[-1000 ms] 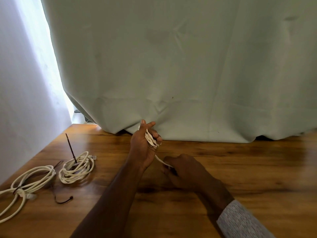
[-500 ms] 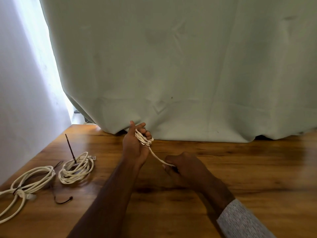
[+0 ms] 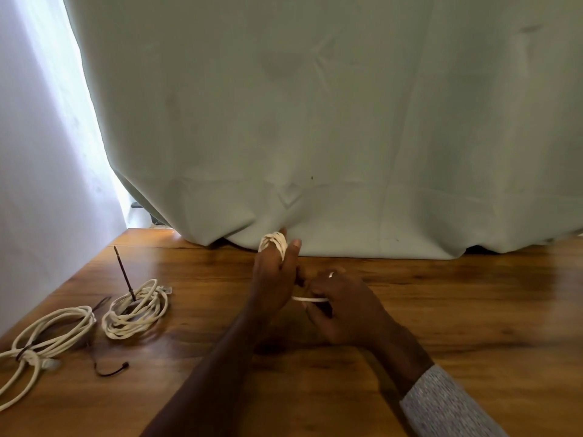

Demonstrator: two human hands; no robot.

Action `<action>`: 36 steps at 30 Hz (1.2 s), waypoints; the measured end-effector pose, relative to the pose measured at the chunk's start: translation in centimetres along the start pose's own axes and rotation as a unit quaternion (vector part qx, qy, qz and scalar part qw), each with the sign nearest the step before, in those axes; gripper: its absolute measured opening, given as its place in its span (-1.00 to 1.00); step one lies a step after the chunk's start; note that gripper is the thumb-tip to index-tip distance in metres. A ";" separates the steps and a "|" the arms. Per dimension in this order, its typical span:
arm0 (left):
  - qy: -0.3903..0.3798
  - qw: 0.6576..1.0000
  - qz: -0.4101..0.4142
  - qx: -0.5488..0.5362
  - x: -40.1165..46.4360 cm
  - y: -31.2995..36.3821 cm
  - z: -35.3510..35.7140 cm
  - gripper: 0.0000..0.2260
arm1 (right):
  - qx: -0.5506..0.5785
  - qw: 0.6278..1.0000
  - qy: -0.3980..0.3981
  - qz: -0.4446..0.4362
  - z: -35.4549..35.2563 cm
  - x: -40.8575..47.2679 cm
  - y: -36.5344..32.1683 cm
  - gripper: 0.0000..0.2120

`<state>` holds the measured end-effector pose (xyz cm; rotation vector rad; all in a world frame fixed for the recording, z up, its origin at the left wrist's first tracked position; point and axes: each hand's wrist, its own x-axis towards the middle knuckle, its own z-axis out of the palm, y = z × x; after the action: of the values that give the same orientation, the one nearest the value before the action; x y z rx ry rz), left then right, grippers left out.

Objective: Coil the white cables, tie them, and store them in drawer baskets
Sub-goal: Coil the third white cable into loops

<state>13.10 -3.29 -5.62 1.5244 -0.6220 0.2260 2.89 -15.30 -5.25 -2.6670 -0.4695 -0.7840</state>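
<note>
Cable (image 3: 273, 244) wound rnd left hand (image 3: 273, 285) fingers, tail in right hand (image 3: 342, 307)

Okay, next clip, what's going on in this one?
A person is winding a white cable around the fingers of the left hand, which is held upright over a wooden table. The right hand pinches the loose end and feeds it across. Two other coils lie on the table to the left; the nearer one has a dark tie sticking up from it, and another loose tie lies beside them. No drawer baskets are in view.
</note>
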 end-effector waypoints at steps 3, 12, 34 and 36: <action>-0.056 0.998 0.006 0.018 -0.2 -0.6 0.1 -0.66 | -0.007 1.000 0.010 -0.015 -0.3 0.1 0.3 -0.84; -0.284 0.945 -0.155 -0.047 -1.2 0.4 -0.7 -0.57 | 0.103 0.989 0.103 0.016 -2.0 -0.4 1.8 -0.84; -0.389 0.838 -0.225 -0.310 -1.6 0.9 -0.7 -0.53 | 0.362 0.807 0.296 0.360 3.8 1.2 -1.3 -0.45; -0.336 0.867 -0.236 -0.283 -1.8 1.3 -0.1 -0.52 | 0.326 0.804 0.331 0.371 4.0 1.5 -1.1 -0.39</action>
<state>10.94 -2.69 -5.42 1.1009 -0.7449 -0.8396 5.49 -12.48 -7.37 -1.5572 0.4136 -0.9695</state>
